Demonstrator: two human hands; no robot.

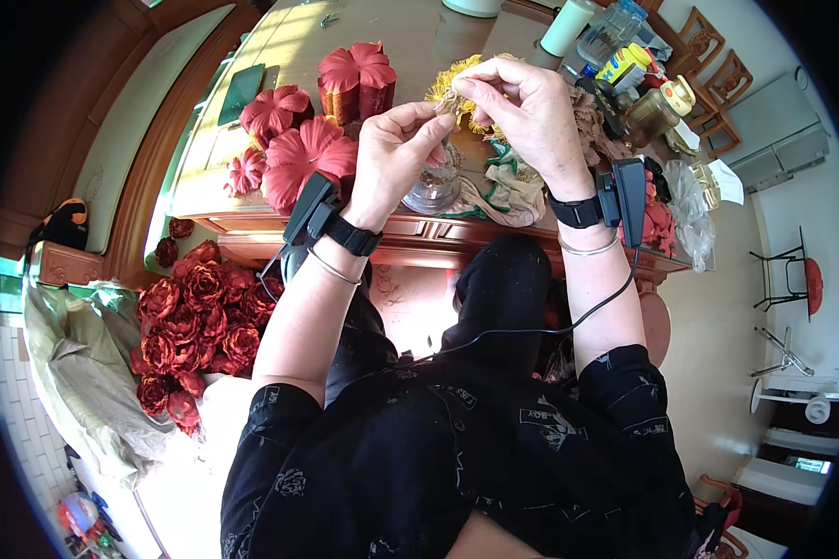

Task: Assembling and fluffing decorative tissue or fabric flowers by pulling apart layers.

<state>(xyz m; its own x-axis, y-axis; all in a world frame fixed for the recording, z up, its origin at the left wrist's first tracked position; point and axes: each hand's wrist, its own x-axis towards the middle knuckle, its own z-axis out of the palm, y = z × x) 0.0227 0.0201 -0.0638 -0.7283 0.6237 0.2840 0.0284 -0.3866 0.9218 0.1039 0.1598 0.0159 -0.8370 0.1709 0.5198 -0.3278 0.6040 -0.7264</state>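
Note:
My left hand (401, 144) and my right hand (524, 112) meet fingertip to fingertip above the near edge of the table. Both are pinched closed on a small tuft of thin pale strands (449, 101); its exact kind is too small to tell. Yellow fringed pieces (454, 76) lie just behind the fingers. Below my hands stands a clear glass jar (431, 196), partly hidden by my left hand. To its right is a crumpled whitish-and-green cloth glove (513, 191). Red fabric petal stacks (309, 158) sit left of my left hand, with another taller red stack (356, 79) behind.
Finished red fabric flowers (200, 317) are heaped at lower left beside a grey-green sheet (84, 363). A dark phone-like slab (241, 94) lies at the table's left. Bottles, a yellow-capped jar (657, 112) and a plastic bag (690, 210) crowd the right side. A cable (531, 333) crosses my lap.

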